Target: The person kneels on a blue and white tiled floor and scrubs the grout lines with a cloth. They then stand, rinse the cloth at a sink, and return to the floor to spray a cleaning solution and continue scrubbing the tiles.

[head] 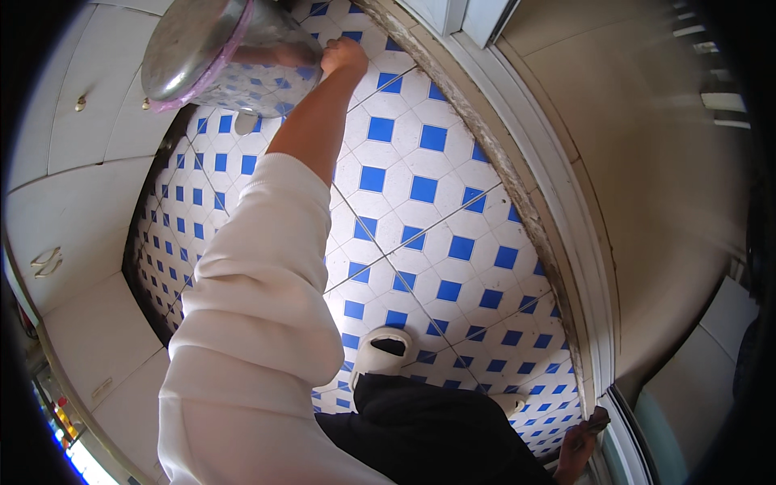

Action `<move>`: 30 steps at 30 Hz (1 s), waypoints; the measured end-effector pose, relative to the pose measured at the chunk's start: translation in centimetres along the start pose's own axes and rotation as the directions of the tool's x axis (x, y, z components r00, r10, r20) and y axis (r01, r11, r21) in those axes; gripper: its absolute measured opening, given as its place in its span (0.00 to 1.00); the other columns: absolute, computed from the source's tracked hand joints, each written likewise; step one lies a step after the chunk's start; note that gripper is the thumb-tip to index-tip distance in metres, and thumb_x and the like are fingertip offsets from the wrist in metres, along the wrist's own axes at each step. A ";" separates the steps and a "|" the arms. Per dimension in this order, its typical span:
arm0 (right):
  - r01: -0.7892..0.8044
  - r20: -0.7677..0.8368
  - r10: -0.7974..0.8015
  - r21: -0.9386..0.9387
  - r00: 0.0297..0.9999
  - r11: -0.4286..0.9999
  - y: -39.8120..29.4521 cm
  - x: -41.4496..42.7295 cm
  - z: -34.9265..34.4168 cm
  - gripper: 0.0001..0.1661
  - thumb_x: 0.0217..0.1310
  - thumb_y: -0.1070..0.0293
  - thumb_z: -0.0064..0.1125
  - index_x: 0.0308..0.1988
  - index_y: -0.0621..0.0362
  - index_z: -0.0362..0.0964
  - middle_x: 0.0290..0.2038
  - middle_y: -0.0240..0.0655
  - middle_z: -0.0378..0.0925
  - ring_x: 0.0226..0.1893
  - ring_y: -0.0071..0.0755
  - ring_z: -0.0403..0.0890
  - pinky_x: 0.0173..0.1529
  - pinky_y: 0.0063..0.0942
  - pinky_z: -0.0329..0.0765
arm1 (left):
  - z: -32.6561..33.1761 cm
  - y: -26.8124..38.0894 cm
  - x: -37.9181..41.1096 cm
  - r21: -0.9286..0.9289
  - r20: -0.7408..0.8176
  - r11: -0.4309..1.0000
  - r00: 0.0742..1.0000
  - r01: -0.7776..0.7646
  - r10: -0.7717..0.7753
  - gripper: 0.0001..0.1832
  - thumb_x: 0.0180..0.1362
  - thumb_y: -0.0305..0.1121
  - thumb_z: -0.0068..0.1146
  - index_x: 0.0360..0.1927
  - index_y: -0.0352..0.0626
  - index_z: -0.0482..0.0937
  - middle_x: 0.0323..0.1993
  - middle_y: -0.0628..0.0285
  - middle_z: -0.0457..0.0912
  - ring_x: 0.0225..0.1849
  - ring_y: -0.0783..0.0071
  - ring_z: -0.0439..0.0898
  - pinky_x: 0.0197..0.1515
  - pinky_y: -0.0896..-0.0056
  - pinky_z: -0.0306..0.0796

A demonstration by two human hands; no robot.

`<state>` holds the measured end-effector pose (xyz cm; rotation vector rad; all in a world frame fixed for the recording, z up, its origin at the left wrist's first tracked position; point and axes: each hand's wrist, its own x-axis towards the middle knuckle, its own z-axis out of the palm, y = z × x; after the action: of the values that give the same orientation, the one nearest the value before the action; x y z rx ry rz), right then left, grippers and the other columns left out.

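My left arm reaches forward in a rolled-up off-white sleeve (pixel 260 291). My left hand (pixel 344 56), its fingers curled, is at the lower side of a shiny metal pedal bin (pixel 254 73). Whether it grips the bin or something small is hidden. The bin has a rounded lid (pixel 188 42), a pink bag edge (pixel 227 51) under the lid, and a foot pedal (pixel 245 122) low on its side. At the lower right, my right hand (pixel 577 445) is closed around a small dark brown thing (pixel 599 418), possibly cloth, beside the white sliding-door frame (pixel 606 364).
White cabinets (pixel 85 145) with small knobs line the left. Blue-and-white tiles (pixel 412 206) cover the floor. A worn stone sill (pixel 461 115) and door track (pixel 533 133) curve along the right. My pale slippers (pixel 382 351) stand below, beside black trousers (pixel 436 418).
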<state>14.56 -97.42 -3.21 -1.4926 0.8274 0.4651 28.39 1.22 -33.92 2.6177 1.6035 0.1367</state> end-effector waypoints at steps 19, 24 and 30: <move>-0.514 0.744 -0.022 0.482 0.668 0.710 -7.5 5.6 16.2 0.31 0.54 0.85 0.60 0.57 0.55 0.63 0.38 0.32 0.60 0.31 0.26 0.62 0.34 0.27 0.61 | -28.2 -5.8 -43.7 -0.486 0.835 0.019 0.457 0.874 0.308 0.11 0.71 0.36 0.58 0.48 0.38 0.77 0.37 0.71 0.74 0.32 0.84 0.69 0.36 0.81 0.64; -0.588 0.774 0.082 0.402 0.628 0.702 -12.8 -5.1 17.2 0.28 0.52 0.85 0.60 0.52 0.54 0.65 0.37 0.31 0.62 0.32 0.26 0.63 0.35 0.26 0.63 | -41.6 -9.0 -48.2 -0.438 0.872 -0.108 0.451 0.893 0.193 0.09 0.70 0.36 0.59 0.46 0.42 0.79 0.34 0.74 0.74 0.30 0.87 0.69 0.33 0.83 0.62; -0.733 0.689 0.356 0.380 0.632 0.565 -19.8 -23.0 14.7 0.15 0.53 0.82 0.55 0.40 0.57 0.61 0.30 0.30 0.61 0.30 0.26 0.64 0.36 0.27 0.65 | -58.6 -13.1 -54.3 -0.354 0.922 -0.166 0.373 0.920 0.102 0.08 0.69 0.35 0.54 0.40 0.41 0.77 0.33 0.69 0.72 0.28 0.81 0.69 0.32 0.76 0.63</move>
<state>16.81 -79.48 25.23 -0.3462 0.8744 0.9452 -14.26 -40.48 20.76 0.4801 1.2139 0.0309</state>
